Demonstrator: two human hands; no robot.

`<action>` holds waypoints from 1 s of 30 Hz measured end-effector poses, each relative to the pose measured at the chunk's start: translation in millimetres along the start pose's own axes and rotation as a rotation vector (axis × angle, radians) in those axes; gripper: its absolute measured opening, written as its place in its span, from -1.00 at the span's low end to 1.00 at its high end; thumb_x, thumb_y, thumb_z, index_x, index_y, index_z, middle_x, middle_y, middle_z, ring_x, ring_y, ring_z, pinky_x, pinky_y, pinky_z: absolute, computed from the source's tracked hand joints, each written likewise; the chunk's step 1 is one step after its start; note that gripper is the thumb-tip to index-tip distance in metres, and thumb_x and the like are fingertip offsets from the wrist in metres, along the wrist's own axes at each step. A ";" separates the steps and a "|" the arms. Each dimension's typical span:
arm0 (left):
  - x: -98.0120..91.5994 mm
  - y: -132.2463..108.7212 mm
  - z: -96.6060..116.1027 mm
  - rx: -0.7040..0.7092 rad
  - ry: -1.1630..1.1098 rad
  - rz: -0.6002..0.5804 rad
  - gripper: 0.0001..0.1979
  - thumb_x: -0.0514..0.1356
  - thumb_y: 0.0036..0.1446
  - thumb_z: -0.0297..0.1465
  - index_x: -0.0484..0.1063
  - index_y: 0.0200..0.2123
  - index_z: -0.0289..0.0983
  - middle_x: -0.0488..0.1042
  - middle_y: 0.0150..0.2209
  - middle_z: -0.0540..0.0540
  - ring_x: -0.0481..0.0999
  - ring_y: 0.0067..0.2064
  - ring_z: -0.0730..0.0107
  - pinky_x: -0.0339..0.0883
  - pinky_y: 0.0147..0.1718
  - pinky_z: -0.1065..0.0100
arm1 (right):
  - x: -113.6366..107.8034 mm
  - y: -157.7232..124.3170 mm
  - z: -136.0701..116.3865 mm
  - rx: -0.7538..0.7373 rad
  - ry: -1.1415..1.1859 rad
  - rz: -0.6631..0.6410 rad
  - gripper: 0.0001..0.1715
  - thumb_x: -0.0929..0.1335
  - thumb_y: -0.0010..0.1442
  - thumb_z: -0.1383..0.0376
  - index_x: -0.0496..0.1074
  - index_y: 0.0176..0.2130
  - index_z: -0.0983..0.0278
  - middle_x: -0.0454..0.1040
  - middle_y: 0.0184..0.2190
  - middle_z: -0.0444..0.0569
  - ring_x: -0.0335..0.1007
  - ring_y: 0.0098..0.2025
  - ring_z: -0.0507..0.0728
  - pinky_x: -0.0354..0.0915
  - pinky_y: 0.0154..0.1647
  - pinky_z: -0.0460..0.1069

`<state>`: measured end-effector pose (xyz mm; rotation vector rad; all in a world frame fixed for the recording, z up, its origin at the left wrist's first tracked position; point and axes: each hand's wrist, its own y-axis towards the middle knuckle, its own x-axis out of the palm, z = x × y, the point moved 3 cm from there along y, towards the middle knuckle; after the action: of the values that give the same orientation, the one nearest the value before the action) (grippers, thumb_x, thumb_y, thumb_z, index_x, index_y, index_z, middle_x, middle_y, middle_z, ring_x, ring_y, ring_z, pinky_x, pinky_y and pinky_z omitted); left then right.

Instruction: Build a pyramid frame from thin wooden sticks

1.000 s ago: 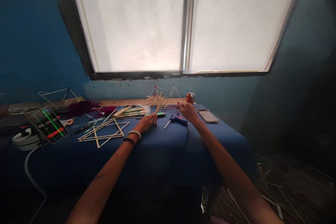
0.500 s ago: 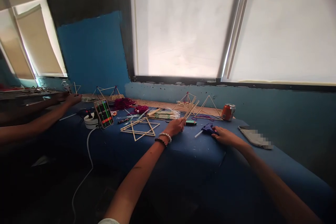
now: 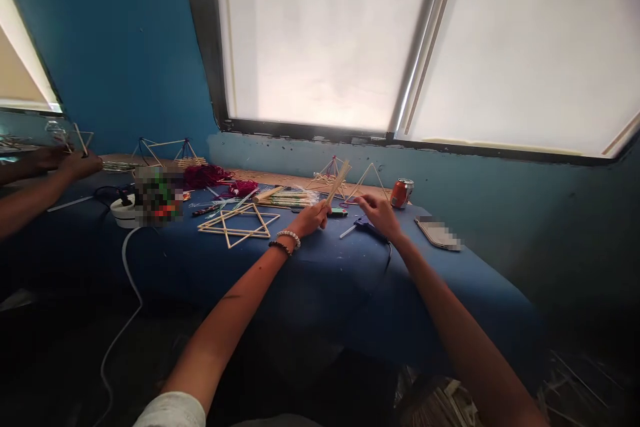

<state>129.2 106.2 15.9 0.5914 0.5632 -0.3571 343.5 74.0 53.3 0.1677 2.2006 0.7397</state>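
My left hand (image 3: 311, 217), bracelets at its wrist, is closed around a bundle of thin wooden sticks (image 3: 339, 180) that point up and to the right. A blue glue gun (image 3: 369, 224) lies on the table, a white glue stick (image 3: 347, 232) poking out of it. Just above the gun hovers my right hand (image 3: 377, 212), empty, its thumb and fingers apart and reaching toward the bundle. Left of my left hand, a six-pointed star made of sticks (image 3: 239, 235) rests flat on the table. A green-and-black cutter (image 3: 339, 212) lies behind my left hand.
Packs of sticks (image 3: 290, 198) and magenta yarn (image 3: 207, 177) lie toward the wall. Stick pyramids (image 3: 334, 170) and an orange can (image 3: 401, 193) stand at the back. A phone (image 3: 439, 233) sits at right. A white cable (image 3: 125, 267) hangs at left, near another person's hands (image 3: 77, 163).
My right hand has let go of the glue gun and moved up and left toward the sticks. My left hand still holds the bundle. The view has turned slightly right.
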 end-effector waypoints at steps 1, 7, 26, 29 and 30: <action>0.0 -0.3 2.5 0.023 -0.017 -0.012 -0.66 -0.09 0.43 -0.16 0.32 -0.26 -0.23 0.44 -0.55 0.03 0.45 -0.45 0.39 0.32 -0.26 0.34 | 8.2 8.4 -9.6 -0.059 0.074 -0.033 -0.43 0.23 0.31 -0.12 0.53 -0.16 0.26 0.53 -0.33 0.01 0.44 -0.28 0.18 0.33 -0.23 0.03; 8.4 7.3 19.8 0.102 -0.103 -0.089 -0.49 -0.15 0.42 -0.09 0.29 -0.46 -0.25 0.44 -0.57 -0.07 0.43 -0.43 0.39 0.30 -0.31 0.36 | 33.5 35.0 -29.5 -0.178 0.399 -0.064 -0.26 0.33 0.06 -0.39 0.34 -0.42 0.22 0.28 -0.57 -0.17 0.18 -0.53 0.03 0.16 -0.52 -0.04; -13.9 -9.7 13.2 0.001 0.093 -0.049 -0.62 0.11 0.33 -0.07 0.46 -0.13 -0.29 0.62 -0.20 -0.14 0.58 -0.19 0.30 0.39 -0.16 0.36 | 55.9 31.5 -37.9 -0.155 0.601 -0.259 -0.48 0.37 0.17 -0.15 0.32 -0.45 0.21 0.40 -0.62 -0.13 0.32 -0.58 0.06 0.25 -0.59 -0.06; -14.8 -3.2 6.0 -0.030 0.150 0.081 -0.66 0.10 0.34 -0.14 0.39 -0.06 -0.29 0.62 -0.17 -0.15 0.60 -0.20 0.31 0.40 -0.22 0.38 | 62.6 41.6 -39.3 -0.120 0.594 -0.252 -0.52 0.35 0.20 -0.13 0.31 -0.41 0.21 0.34 -0.66 -0.17 0.23 -0.67 0.04 0.20 -0.68 -0.06; -13.2 -0.1 4.8 -0.040 0.170 0.115 -0.67 0.07 0.36 -0.16 0.37 -0.03 -0.29 0.61 -0.16 -0.15 0.61 -0.20 0.32 0.40 -0.24 0.38 | 63.3 44.6 -38.3 -0.109 0.591 -0.239 -0.52 0.34 0.21 -0.13 0.31 -0.40 0.21 0.33 -0.66 -0.18 0.23 -0.68 0.04 0.21 -0.70 -0.05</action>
<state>120.6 105.2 26.9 0.6165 0.6944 -0.1874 267.6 115.2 57.0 -0.4143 2.6566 0.8459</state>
